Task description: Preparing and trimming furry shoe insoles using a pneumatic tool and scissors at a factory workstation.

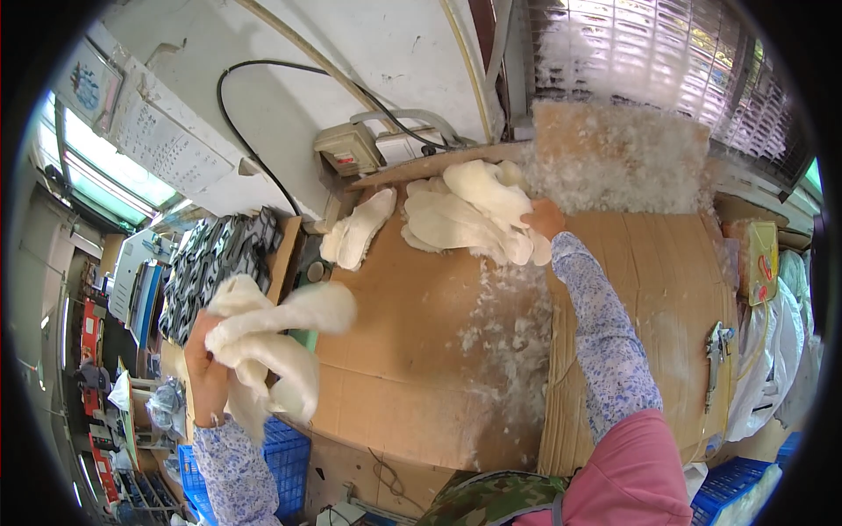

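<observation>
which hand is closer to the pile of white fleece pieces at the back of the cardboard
Right. The right hand rests on the pile of white fleece pieces. The left hand is far off past the cardboard edge, holding another fleece bundle.

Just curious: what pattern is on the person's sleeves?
A small blue floral print on pale fabric, on the right sleeve; clearest in the head view.

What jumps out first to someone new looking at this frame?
The cream fleecy cut pieces: a bunch gripped in the left hand at lower left, and a pile of fleecy pieces at the far edge of the cardboard-covered table, where the right hand rests on it. White fluff litters the cardboard beside the right forearm.
</observation>
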Motion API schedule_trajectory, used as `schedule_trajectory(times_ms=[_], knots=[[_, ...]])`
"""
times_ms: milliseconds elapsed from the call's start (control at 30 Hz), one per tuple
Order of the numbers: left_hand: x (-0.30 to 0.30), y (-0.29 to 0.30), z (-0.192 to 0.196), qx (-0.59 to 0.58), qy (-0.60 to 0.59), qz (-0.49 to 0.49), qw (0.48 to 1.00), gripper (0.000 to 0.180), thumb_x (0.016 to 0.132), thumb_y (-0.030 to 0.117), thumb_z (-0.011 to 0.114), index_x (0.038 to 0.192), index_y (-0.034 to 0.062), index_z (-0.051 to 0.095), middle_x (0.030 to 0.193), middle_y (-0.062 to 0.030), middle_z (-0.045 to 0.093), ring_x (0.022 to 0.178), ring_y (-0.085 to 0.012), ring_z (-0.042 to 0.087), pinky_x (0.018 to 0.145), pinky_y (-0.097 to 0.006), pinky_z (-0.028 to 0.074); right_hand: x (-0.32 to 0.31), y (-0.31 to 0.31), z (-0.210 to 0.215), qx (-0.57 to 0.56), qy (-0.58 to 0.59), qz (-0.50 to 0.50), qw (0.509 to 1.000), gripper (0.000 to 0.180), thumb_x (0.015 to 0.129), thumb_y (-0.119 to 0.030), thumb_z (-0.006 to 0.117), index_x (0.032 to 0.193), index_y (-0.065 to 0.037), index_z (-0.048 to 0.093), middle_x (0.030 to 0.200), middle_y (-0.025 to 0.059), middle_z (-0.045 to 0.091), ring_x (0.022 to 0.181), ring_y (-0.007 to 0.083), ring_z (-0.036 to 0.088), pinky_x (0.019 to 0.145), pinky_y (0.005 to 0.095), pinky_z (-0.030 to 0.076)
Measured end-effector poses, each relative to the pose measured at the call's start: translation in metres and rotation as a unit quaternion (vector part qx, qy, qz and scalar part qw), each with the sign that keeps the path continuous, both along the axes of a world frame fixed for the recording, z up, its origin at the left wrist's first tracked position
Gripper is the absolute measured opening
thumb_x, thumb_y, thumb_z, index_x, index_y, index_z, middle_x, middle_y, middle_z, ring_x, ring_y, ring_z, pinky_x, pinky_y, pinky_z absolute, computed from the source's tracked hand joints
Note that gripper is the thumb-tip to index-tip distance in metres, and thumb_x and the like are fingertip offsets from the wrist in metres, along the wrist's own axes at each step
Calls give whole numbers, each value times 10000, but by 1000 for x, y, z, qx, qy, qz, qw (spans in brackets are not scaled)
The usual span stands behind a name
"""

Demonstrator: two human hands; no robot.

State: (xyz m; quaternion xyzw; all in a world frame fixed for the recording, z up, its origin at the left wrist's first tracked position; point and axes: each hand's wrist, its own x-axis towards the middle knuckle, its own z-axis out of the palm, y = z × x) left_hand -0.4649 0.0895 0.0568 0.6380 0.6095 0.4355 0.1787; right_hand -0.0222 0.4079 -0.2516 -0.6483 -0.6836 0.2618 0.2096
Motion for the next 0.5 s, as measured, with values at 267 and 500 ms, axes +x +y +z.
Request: schedule_trajectory(times_ms=[267, 500], knots=[[-72, -42, -54, 51, -196, 17, 979, 419, 913, 172, 554, 1315, 78, 479, 1314, -78, 504, 1204, -208, 494, 1019, -345, 404, -1, 10, 214, 76, 512, 156, 841, 301, 868, -218, 579, 1076, -7, 631, 984, 131, 674, 901, 259, 636, 806, 343, 495], [24, -14, -20, 75, -61, -113, 989, 97, 847, 119, 556, 876, 39, 603, 1125, -114, 574, 1010, -221, 541, 898, -344, 412, 54, -57, 290, 144, 325, 146, 923, 203, 829, -217, 654, 797, -16, 654, 743, 56, 646, 685, 136, 615, 557, 259, 486]])
